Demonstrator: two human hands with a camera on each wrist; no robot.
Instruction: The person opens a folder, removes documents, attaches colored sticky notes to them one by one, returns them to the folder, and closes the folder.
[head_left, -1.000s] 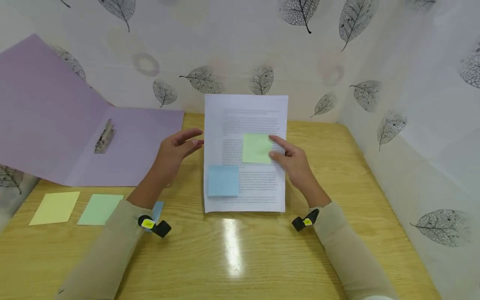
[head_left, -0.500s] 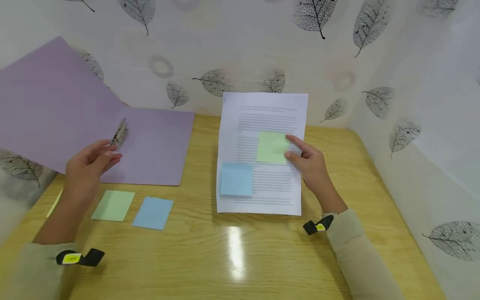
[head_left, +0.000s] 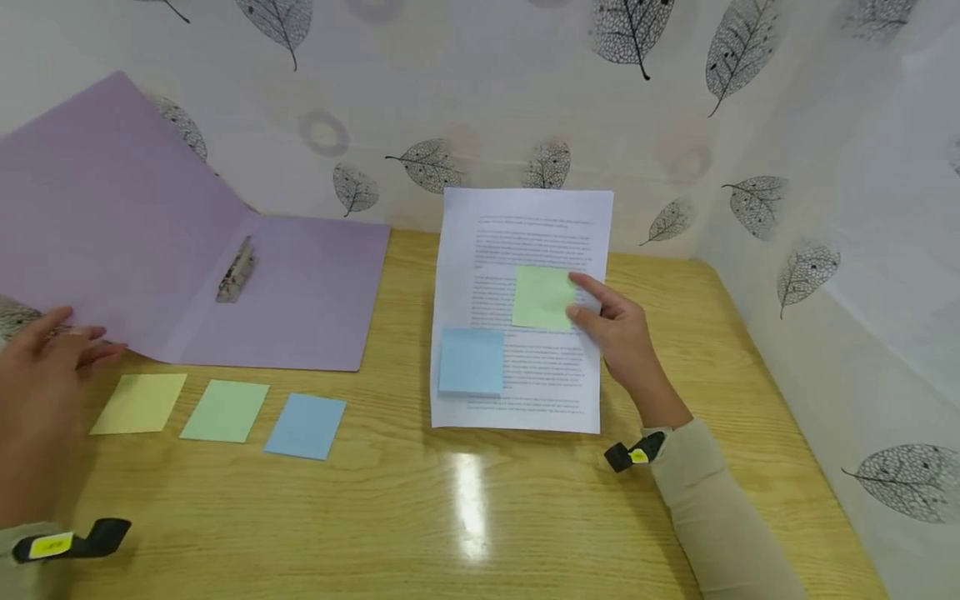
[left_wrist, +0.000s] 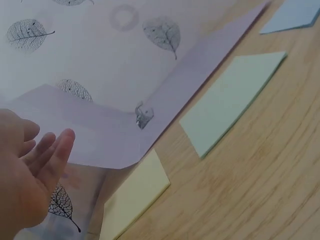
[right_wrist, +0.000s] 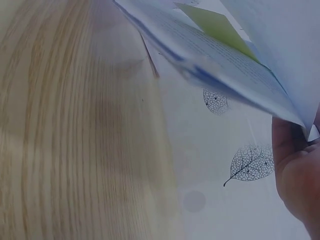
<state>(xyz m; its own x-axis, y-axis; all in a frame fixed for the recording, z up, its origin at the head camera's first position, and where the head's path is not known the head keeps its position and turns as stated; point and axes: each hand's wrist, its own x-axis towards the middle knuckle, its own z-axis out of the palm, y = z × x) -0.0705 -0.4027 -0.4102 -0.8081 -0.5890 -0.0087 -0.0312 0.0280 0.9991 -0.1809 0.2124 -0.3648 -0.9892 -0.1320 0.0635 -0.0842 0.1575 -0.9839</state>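
Observation:
My right hand (head_left: 622, 346) grips a small stack of printed sheets (head_left: 525, 237) at its right edge, thumb and forefinger in front. In the right wrist view the sheets (right_wrist: 210, 75) are fanned apart near that hand. A green sticky note (head_left: 540, 297) lies on the front sheet under the fingertips, and a blue sticky note (head_left: 471, 361) sits lower left on it. At the far left, my left hand (head_left: 41, 392) has loosely bent fingers and holds nothing. Its fingertips are close to the lower edge of the raised cover of a purple folder (head_left: 307, 308).
A metal clip (head_left: 237, 271) is fixed inside the folder near its fold. In front of the folder lie a yellow sticky note pad (head_left: 140, 404), a green pad (head_left: 225, 412) and a blue pad (head_left: 306, 427). Leaf-patterned walls (head_left: 465, 75) border the wooden table (head_left: 375, 517).
My left hand has swung from beside the sheets leftward, past the sticky note pads, to the folder's raised cover. My right hand keeps its grip on the sheets.

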